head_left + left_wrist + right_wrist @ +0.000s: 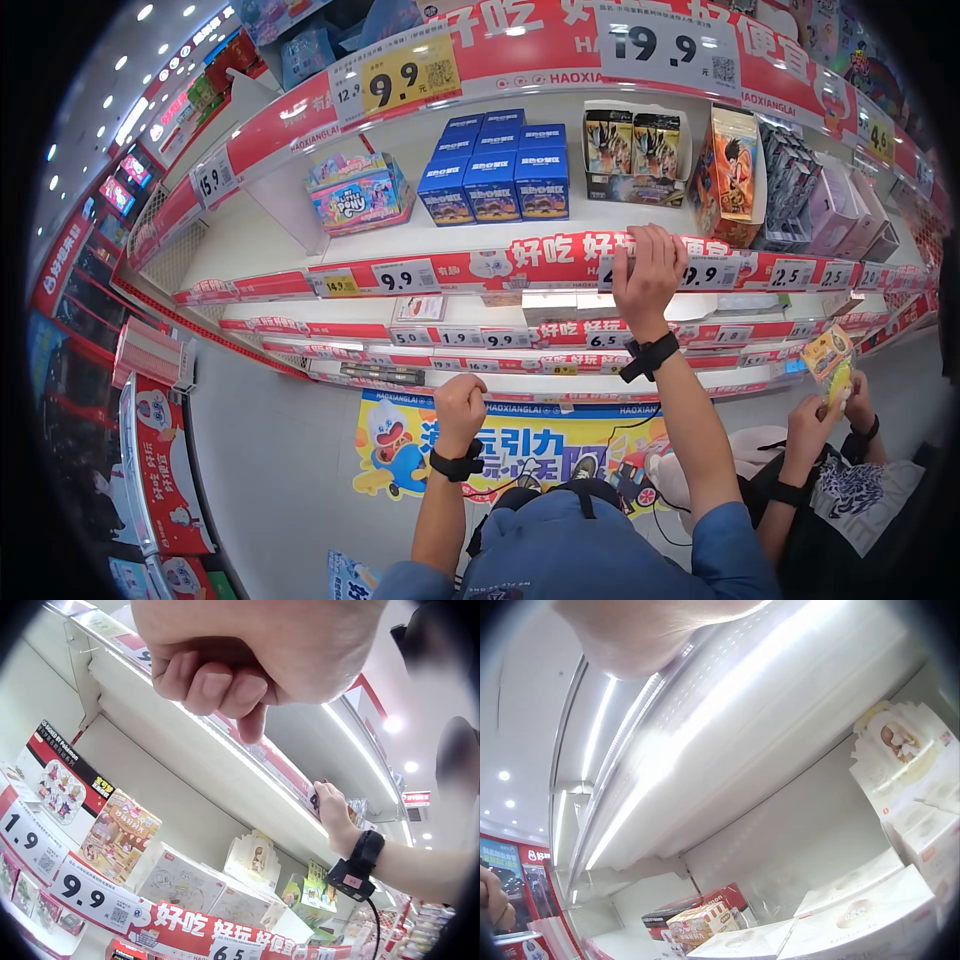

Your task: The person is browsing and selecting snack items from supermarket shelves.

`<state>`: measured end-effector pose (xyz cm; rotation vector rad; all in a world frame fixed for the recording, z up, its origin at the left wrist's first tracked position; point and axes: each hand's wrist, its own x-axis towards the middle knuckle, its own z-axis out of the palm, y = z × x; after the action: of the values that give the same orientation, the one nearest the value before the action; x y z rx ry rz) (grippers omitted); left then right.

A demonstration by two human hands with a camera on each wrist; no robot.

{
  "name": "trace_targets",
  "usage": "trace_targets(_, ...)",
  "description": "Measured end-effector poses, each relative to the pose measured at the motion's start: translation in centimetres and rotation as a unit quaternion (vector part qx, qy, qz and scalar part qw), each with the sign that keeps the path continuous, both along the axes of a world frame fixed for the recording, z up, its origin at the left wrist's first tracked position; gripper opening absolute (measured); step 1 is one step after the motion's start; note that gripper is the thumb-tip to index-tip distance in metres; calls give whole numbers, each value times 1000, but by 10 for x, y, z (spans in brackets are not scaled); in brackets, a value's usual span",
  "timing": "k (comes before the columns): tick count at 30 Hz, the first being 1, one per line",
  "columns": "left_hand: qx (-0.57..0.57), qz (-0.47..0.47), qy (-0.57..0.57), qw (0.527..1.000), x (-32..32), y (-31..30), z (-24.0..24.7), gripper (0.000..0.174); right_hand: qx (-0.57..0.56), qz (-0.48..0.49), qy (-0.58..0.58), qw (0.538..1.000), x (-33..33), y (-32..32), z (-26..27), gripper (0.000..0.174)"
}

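My right hand (650, 275) rests on the red price strip (480, 270) along the shelf's front edge, its fingers reaching up to the top of the strip. Just behind it on the shelf stands an open display box of card packs (637, 150). To the left are stacked blue boxes (495, 170) and a My Little Pony box (358, 195). My left hand (460, 412) is lower and to the left, raised in front of the lower shelves. In the left wrist view its fingers (214, 682) are curled toward the palm, with nothing visible in them.
At the right, another person's hands (830, 405) hold a small yellow package (830, 360). An orange display box (728, 175) stands right of the card packs. White boxes (862, 915) sit on the shelf below. A printed floor mat (400, 445) lies by my feet.
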<state>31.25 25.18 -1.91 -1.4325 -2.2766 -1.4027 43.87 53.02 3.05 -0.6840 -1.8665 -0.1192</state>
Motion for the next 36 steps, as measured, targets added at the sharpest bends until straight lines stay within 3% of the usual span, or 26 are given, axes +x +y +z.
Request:
trace_targets(7,-53,5,-47,997,-39,-19,-28,12,-8,1,5,1000,-2,-1,0,26)
trace_targets(13,-85,-2,-72,994,-119,-42,-55,13,24,-23,-11,999,-5,0,-1,27)
trace_targets(16,-63,-2,-109,992,-170,-42,-71,13,77,-82,-63,992,-9,-1,-1,28)
trace_targets(17,-76,-17,-122,989,-198,-46,-95,10,91,-136,-111,980,-11,-13,3,29)
trace_targets(20,-68,-31,-85,994,-248,-38,-102,16,129,-260,-141,946,-28,-48,25,29)
trace_targets(21,-82,-51,-82,992,-268,-35,-113,23,129,-258,-107,951,-32,-61,25,29)
trace_targets(23,-131,28,-7,991,-296,-28,-131,31,118,-83,-132,981,-54,-116,-2,28)
trace_targets(24,-150,73,31,985,-303,-23,-135,35,97,2,-176,980,-77,-135,-16,19)
trace_targets(25,-182,48,-23,982,-312,-21,-136,44,51,98,-226,968,-104,-151,-29,10)
trace_targets(26,-242,28,-57,968,-319,-17,-134,43,47,76,-242,966,-107,-153,-28,9)
trace_targets(28,-359,-12,-122,925,-328,-8,-129,42,-115,212,-267,933,-176,-164,-109,7)
trace_targets(29,-347,-8,-114,931,-329,-6,-132,52,-168,198,-212,942,-194,-167,-124,11)
trace_targets(30,-359,-6,-117,926,-331,-3,-131,52,-215,184,-155,946,-218,-165,-145,15)
trace_targets(33,-379,-3,-125,917,-336,4,-123,44,-378,111,-180,901,-273,-150,-200,30)
trace_targets(36,-276,-77,-162,944,-378,11,-198,37,-524,67,-231,817,-306,-143,-225,36)
